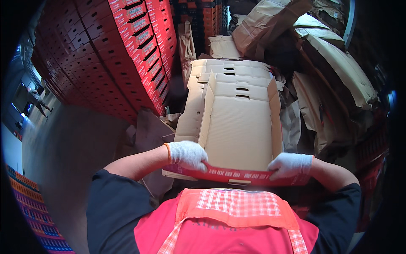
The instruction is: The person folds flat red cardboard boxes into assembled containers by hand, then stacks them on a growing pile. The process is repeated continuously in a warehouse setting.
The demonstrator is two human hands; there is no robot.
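Note:
A cardboard tray (239, 131), plain brown inside and red on its near outer face, lies in front of my body. Both its long side walls are raised, while its far end with slotted hand holes lies flat. My left hand (188, 155), in a white knitted glove, grips the tray's near left corner with fingers curled over the red edge. At the near right corner, my right hand (290, 165), gloved alike, is closed on the wall, its thumb and fingers around the edge. Flat cardboard blanks (189, 120) lie beneath the tray and stick out to its left.
Stacked red cartons (137, 51) tower at the left. Bundles wrapped in brown paper (338, 67) are heaped on the right, another paper bundle (264, 25) at the back. Dark and orange crates (213, 21) rise behind. A person (38, 100) is on the floor (80, 139) far left.

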